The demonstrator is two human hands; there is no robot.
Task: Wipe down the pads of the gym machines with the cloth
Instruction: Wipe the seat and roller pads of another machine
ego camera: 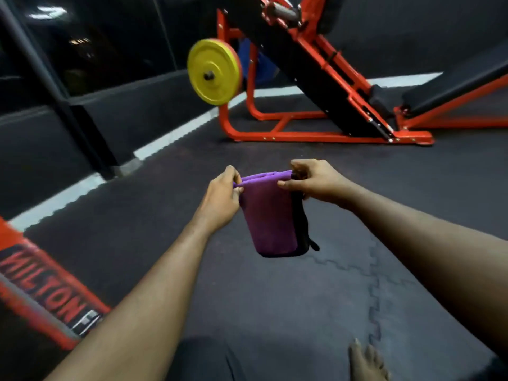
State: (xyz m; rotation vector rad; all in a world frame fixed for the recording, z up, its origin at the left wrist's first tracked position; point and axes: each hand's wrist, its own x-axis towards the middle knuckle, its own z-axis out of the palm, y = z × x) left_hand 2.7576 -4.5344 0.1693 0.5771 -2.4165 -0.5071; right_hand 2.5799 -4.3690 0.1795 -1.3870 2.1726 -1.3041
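A folded purple cloth with a black edge hangs in front of me above the floor. My left hand pinches its top left corner. My right hand grips the top right corner. The cloth's upper edge is stretched between both hands. Ahead stands an orange-framed leg press machine with a long black sloping pad. At the far right a black bench pad slopes up on an orange frame.
A yellow weight plate sits on the machine's left side. Another orange machine frame with lettering lies at the lower left. A dark post rises at the left. Black interlocking floor mats lie below; my bare foot shows at the bottom.
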